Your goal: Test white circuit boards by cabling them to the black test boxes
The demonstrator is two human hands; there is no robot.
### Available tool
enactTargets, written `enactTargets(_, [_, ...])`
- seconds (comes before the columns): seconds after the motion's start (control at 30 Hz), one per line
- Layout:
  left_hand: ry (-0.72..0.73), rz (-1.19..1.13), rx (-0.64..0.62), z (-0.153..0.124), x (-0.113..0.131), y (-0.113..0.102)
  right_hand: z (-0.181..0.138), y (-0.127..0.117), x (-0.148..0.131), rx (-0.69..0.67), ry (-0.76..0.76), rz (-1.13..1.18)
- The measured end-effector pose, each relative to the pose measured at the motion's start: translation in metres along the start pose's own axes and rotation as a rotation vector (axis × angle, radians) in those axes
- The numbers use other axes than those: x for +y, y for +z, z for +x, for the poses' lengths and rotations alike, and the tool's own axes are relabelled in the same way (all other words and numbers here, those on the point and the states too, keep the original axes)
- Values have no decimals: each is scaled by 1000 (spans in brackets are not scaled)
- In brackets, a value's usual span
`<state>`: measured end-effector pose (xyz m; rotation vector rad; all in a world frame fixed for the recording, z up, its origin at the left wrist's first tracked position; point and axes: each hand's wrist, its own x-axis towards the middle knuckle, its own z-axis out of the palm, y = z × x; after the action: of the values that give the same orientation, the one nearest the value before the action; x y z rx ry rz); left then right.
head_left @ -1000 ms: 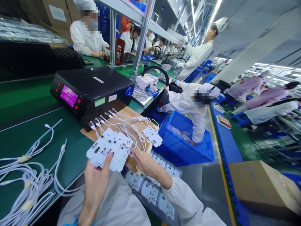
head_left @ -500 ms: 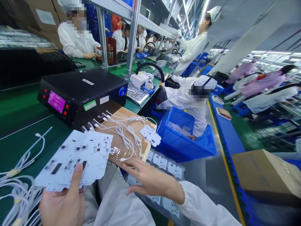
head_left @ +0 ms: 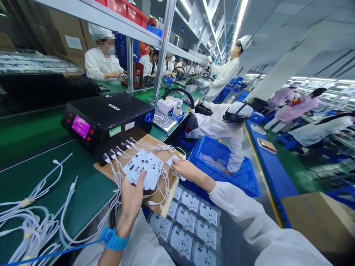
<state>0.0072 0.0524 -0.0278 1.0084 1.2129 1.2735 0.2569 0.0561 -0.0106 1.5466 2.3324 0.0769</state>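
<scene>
My left hand (head_left: 132,201) is closed on a fanned stack of white circuit boards (head_left: 144,168), held over a brown board (head_left: 155,195) at the bench edge. My right hand (head_left: 186,170) reaches to a single white circuit board (head_left: 171,162) lying at the brown board's right end, with fingers curled on it. White cables (head_left: 138,147) run from a black tester box (head_left: 108,116) with a pink screen across the brown board. A blue wrist strap (head_left: 113,238) circles my left wrist.
Loose white cables (head_left: 33,218) lie on the green bench at left. A clear tray of boards (head_left: 188,225) rests on my lap. A blue crate (head_left: 222,166) stands to the right with a co-worker bent over it. A cardboard box (head_left: 321,221) sits lower right. Other workers sit along the line.
My left hand carried the stack of boards from low left up over the brown board. My right hand moved from the cables to the single board at the right end.
</scene>
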Motion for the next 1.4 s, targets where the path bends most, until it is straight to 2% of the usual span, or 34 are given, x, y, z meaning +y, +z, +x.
enactTargets(0.07, [-24, -19, 0, 1, -5, 1, 1, -8, 4, 26, -26, 52])
enactTargets(0.17, [-30, -29, -4, 1, -10, -1, 6, -26, 4, 142, -45, 252])
enactTargets(0.27, [-12, -11, -10, 1, -13, -3, 17, -40, -11, 225, -54, 469])
enactTargets(0.37, [-12, -17, -20, 0, -16, -5, 30, -46, -34, 202, -59, 529])
enactTargets(0.5, [-37, -37, -23, -3, -18, -6, 42, -47, -54, 142, -41, 478])
enactTargets(0.73, [16, -18, -76, -7, -12, -5, 49, -42, -54, 150, -131, 555])
enactTargets(0.93, [58, 0, -46, -5, -16, -5, 49, -38, -42, 179, -229, 652])
enactTargets(1.1, [6, -31, -3, -4, -17, -10, 16, -20, -38, 223, -32, 417])
enactTargets(1.2, [-30, -69, 51, -5, -12, -10, -2, -2, -44, 221, -6, 317])
enactTargets(1.3, [3, -97, 70, -7, -8, -8, -9, 11, -56, 225, 4, 387])
enactTargets(1.4, [58, -60, 97, -11, -4, -9, -9, 11, -69, 197, 103, 525])
